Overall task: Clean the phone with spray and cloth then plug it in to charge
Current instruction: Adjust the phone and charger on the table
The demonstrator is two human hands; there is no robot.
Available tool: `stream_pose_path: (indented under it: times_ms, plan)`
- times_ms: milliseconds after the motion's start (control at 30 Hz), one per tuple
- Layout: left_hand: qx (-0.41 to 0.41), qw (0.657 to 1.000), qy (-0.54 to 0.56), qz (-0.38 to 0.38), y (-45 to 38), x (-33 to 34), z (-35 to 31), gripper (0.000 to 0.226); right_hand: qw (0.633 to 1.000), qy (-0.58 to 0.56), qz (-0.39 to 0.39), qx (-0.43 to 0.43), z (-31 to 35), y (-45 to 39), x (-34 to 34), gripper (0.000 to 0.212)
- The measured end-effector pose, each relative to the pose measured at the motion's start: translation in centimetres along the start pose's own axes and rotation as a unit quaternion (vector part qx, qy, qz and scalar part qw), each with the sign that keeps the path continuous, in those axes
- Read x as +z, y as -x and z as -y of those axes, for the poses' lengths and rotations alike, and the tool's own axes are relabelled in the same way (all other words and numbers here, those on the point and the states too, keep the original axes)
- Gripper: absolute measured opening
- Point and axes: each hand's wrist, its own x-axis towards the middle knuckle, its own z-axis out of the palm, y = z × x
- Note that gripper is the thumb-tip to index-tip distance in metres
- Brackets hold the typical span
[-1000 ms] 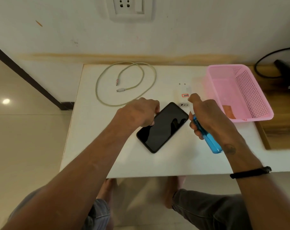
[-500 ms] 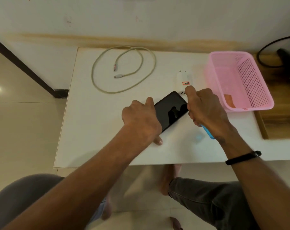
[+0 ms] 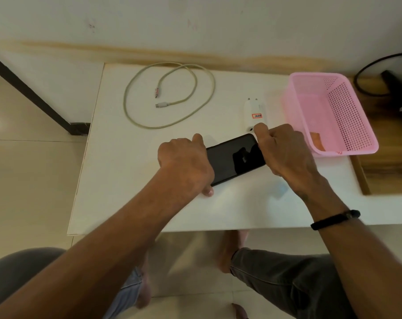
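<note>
Nearest the camera are the person's knees and bare feet under the white table [image 3: 117,180], so they're sitting right up against it.

The phone [image 3: 234,157] lies flat on the table, screen up and dark, turned at a diagonal, about in the middle of the tabletop. The left hand [image 3: 183,166] is over the phone's near-left end with the fingers curled down around that end, thumb tip on the table just at the phone's near edge, so it's gripping the phone in place. The right hand [image 3: 285,155] is at the phone's far-right corner, fingers clenched into a fist around something. Only a faint blue blur shows on the table under that wrist, so I honestly can't tell what it's holding. There's a black band [image 3: 336,219] on that wrist.

Just past the phone's far corner, a white charger plug [image 3: 253,113] lies on the table, nearly touching the right hand's knuckle. Farther back and left of the phone is a coiled pale cable [image 3: 170,95] with both ends loose inside the loop. Right of the phone sits a pink plastic basket [image 3: 347,143] with something orange in it, its right part over a wooden board [image 3: 391,166]. Behind everything is the wall.
</note>
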Motion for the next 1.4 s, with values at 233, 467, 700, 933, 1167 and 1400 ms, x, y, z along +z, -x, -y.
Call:
stream_pose_path:
  times_ms: [233, 467, 700, 933, 1167, 1400]
  plan:
    - [0.031, 0.998, 0.043, 0.018, -0.3, -1.5, 1.5, 0.099, 1.0, 0.011, -0.021, -0.013, -0.2, 0.0, 0.0, 0.054]
    - [-0.039, 0.917, 0.279, -0.282, -2.2, -5.2, 6.8, 0.063, 0.999, -0.01, 0.011, -0.031, 0.4, 0.3, -0.4, 0.054]
    - [0.034, 0.823, 0.444, -0.352, -2.1, -5.8, 5.1, 0.036, 1.0, 0.02, 0.007, -0.016, -0.4, 1.2, -1.7, 0.056]
    - [-0.087, 0.587, 0.8, -0.086, -1.2, -7.7, 4.9, 0.018, 0.999, -0.039, 0.022, 0.0, 1.1, 1.9, -0.6, 0.052]
    - [-0.074, 0.493, 0.861, -0.104, -1.7, -7.8, 4.6, 0.036, 0.998, -0.003, 0.016, -0.065, 3.6, 3.5, 1.4, 0.052]
    - [-0.047, 0.44, 0.889, -0.118, -1.5, -7.8, 4.5, 0.037, 0.996, 0.003, -0.023, -0.083, 4.3, 3.6, 1.6, 0.048]
